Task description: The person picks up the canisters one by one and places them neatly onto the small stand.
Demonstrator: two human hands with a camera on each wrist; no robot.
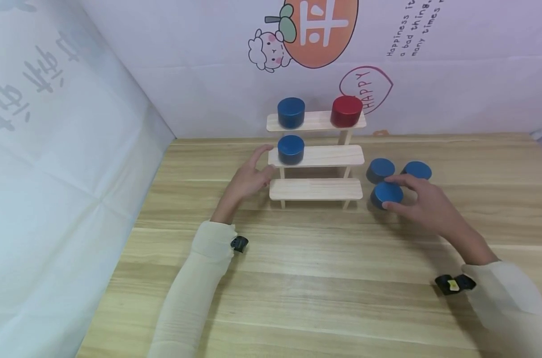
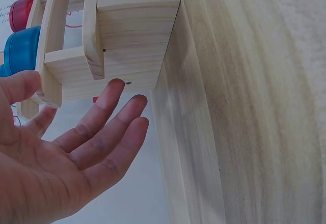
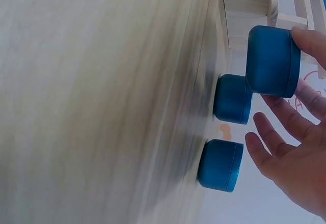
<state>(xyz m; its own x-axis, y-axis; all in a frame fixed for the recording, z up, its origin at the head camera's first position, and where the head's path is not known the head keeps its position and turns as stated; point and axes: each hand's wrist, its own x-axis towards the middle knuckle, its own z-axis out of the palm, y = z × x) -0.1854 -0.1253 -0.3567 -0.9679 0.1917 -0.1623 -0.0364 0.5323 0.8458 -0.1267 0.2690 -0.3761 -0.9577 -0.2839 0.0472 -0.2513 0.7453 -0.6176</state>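
A small three-step wooden display stand [image 1: 316, 189] is at the centre of the head view. My left hand [image 1: 248, 179] holds the left end of its middle step between thumb [image 2: 23, 85] and index finger, the other fingers spread loosely below. My right hand [image 1: 425, 201] pinches a round blue tin [image 1: 388, 193] by its sides, to the right of the stand. In the right wrist view this tin [image 3: 272, 61] is raised off the table. Behind it, two more blue tins [image 3: 233, 99] [image 3: 220, 165] stand on the table.
On the stand's top step are a blue tin [image 1: 291, 113] at left and a red tin [image 1: 346, 112] at right. Another blue tin [image 1: 291, 150] sits at the left of the middle step. A printed cloth [image 1: 208, 74] hangs behind the wooden table [image 1: 298, 278].
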